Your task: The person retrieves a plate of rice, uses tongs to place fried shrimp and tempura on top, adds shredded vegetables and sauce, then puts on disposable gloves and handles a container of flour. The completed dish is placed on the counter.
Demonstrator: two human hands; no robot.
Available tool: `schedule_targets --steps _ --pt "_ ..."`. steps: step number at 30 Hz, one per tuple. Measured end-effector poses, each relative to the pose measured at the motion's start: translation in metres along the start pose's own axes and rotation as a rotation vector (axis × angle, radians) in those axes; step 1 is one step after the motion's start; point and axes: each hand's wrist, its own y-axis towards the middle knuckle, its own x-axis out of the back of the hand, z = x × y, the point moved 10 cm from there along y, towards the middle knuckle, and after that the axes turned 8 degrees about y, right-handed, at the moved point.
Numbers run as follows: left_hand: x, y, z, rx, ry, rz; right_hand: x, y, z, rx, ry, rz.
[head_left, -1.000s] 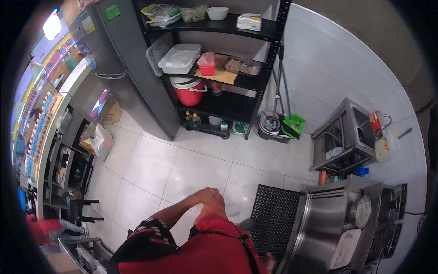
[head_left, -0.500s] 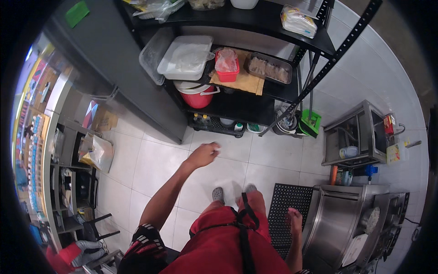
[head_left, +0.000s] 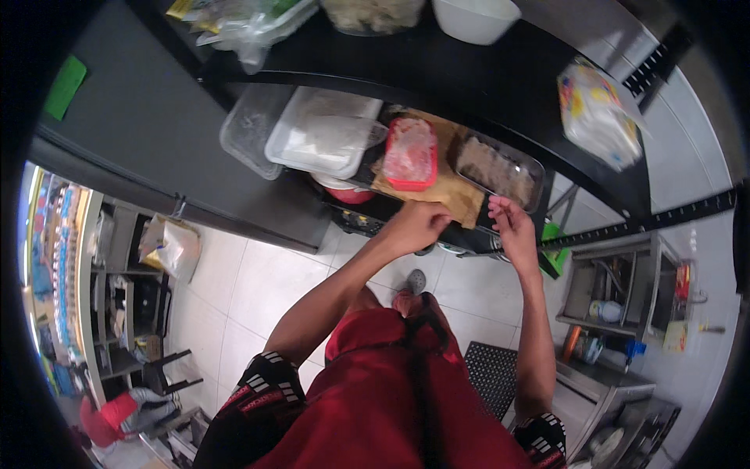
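Observation:
My left hand (head_left: 422, 224) is held out in front of the middle shelf, fingers curled together, with nothing visible in it. It is just below the red plastic container (head_left: 412, 155), which holds a pale pinkish, frosty-looking mass. To the right, my right hand (head_left: 512, 224) is raised with its fingers apart, close to the near edge of a clear-sided tray (head_left: 500, 173) of greyish-brown food. The tray and the red container stand by a flat tan sheet (head_left: 469, 205) on the shelf. Neither hand clearly touches anything.
A white tub (head_left: 324, 133) with a plastic bag stands on the shelf's left. Above, the black upper shelf (head_left: 437, 78) juts out, carrying a white bowl (head_left: 476, 17) and a wrapped white pack (head_left: 600, 117). A dark grey cabinet (head_left: 187, 156) borders the left; a slotted metal post (head_left: 648, 221) crosses the right.
I have moved closer to the shelves, which now fill more of the view. Both hands have risen forward, from over the floor to the edge of the middle shelf.

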Motion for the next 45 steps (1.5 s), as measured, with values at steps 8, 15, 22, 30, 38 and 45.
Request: schedule_targets --steps 8,15,22,30,38,45 --pt "0.210 -0.010 0.125 0.267 0.741 -0.542 -0.139 0.062 0.089 0.208 0.055 0.229" --pt "0.218 -0.002 0.156 0.237 0.710 -0.134 -0.180 0.059 0.168 0.223 -0.179 0.181" --pt "0.287 -0.050 0.035 -0.010 0.455 -0.099 -0.228 0.013 0.289 0.453 -0.439 0.390" --pt "0.456 -0.090 -0.037 -0.141 0.357 -0.980 -0.265 0.056 0.450 1.065 -0.943 -0.468" --pt "0.469 -0.041 -0.091 -0.614 0.892 -0.891 -0.234 0.024 0.477 1.146 -0.806 0.056" --pt "0.405 -0.077 -0.088 -0.728 0.085 -0.423 -0.139 -0.040 0.374 0.545 -0.044 0.163"
